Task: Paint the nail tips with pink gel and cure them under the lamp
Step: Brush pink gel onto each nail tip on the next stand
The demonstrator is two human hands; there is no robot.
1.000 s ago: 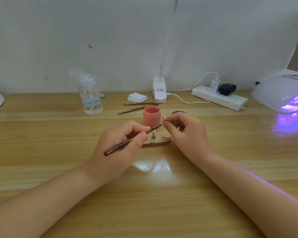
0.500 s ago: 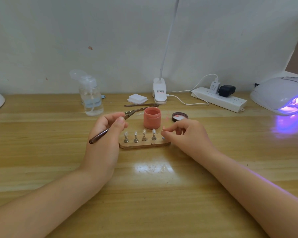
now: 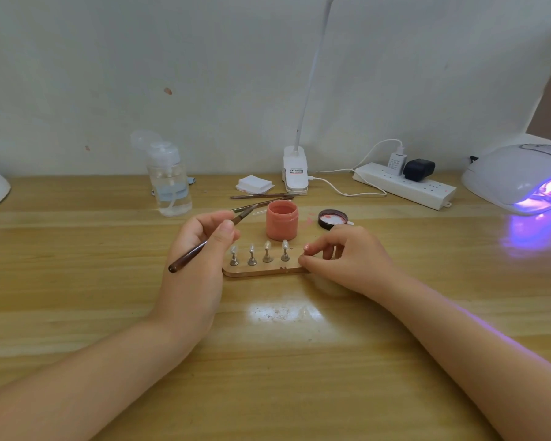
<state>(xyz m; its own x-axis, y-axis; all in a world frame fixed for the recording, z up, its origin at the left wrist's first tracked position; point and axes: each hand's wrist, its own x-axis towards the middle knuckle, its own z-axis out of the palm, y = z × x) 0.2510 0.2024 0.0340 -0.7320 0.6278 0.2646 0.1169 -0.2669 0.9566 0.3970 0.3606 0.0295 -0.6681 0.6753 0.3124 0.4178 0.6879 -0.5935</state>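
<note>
On the wooden table (image 3: 77, 281), head view: left hand (image 3: 198, 259) grips a brown-handled brush (image 3: 209, 241) between thumb and fingers, bristle end raised beside the open pink gel jar (image 3: 282, 224). Right hand (image 3: 344, 259) pinches, with curled fingers, the right end of the wooden holder (image 3: 261, 271). Four nail tips (image 3: 259, 252) stand upright on pins along the holder, just in front of the jar. Jar lid (image 3: 332, 219) lies right of the jar. Curing lamp (image 3: 519, 176) sits far right, glowing violet.
</note>
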